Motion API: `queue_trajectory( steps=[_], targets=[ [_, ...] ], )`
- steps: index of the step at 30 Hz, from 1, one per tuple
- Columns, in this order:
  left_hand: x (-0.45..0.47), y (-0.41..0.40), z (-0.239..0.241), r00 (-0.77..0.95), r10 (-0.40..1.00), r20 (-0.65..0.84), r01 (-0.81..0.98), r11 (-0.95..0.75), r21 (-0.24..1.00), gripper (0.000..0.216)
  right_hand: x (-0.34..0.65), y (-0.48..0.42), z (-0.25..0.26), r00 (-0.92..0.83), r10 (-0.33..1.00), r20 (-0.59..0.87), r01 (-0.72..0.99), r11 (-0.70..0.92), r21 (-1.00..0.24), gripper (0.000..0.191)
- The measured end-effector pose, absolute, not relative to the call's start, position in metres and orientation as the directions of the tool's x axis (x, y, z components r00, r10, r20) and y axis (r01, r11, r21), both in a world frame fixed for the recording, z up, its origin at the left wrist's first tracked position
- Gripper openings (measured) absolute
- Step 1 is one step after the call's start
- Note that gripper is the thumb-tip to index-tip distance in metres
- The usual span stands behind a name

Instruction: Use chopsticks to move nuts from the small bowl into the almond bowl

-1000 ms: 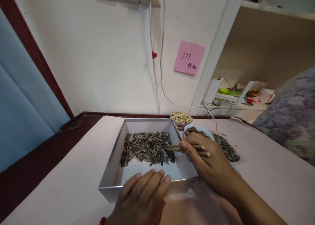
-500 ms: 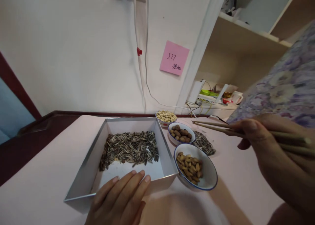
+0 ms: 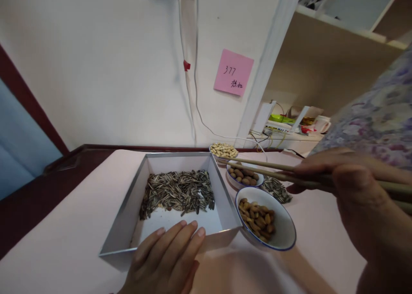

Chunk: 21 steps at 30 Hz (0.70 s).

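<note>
My right hand (image 3: 360,199) grips a pair of wooden chopsticks (image 3: 267,173), their tips over the back of a bowl (image 3: 229,183) of round brown nuts (image 3: 246,181). Over the front rim of a grey-white open box (image 3: 225,199) lie the fingers of my left hand (image 3: 167,257), with the thumb outside the wall. Striped sunflower seeds (image 3: 177,191) fill the back part of the box. Right of the box stands a blue-rimmed bowl (image 3: 285,225) of almond-like nuts (image 3: 257,219). Behind the chopsticks, a small heap of seeds (image 3: 278,190) is partly hidden.
A bowl of pale nuts (image 3: 223,150) stands at the back beside the wall. White cables (image 3: 196,71) run down the wall near a pink note (image 3: 234,72). A person in a floral garment (image 3: 383,109) is at the right, before shelves.
The chopsticks have moved left, from beside the bowls to over the bowl of round brown nuts. My left hand stays on the box rim. The view has shifted slightly.
</note>
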<state>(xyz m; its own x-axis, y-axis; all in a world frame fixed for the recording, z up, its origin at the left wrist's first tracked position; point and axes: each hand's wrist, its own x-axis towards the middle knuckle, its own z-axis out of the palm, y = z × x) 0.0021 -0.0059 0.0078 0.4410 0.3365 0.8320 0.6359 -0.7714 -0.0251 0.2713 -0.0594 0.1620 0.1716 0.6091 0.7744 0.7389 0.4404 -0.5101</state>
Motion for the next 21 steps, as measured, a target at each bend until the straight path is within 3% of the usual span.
queue_trajectory(
  steps=[3,8,12,21],
  targets=[
    [0.002,-0.005,0.008,0.456,0.325,0.829,0.634,-0.772,-0.045,0.025,0.258,-0.049,0.155,0.091,0.724,0.684,0.69,0.449,-0.567,0.022],
    [0.003,-0.002,0.01,0.443,0.252,0.861,0.636,-0.765,-0.103,0.024,0.234,-0.026,0.14,-0.129,0.85,0.511,0.69,0.447,-0.57,0.033],
    [0.004,-0.006,0.014,0.456,0.32,0.83,0.639,-0.768,-0.055,0.024,0.224,-0.012,0.125,-0.174,0.877,0.448,0.659,0.442,-0.609,0.033],
    [0.005,-0.005,0.014,0.438,0.285,0.853,0.639,-0.766,-0.072,0.024,0.215,-0.001,0.11,-0.202,0.897,0.393,0.652,0.423,-0.63,0.036]
  ],
)
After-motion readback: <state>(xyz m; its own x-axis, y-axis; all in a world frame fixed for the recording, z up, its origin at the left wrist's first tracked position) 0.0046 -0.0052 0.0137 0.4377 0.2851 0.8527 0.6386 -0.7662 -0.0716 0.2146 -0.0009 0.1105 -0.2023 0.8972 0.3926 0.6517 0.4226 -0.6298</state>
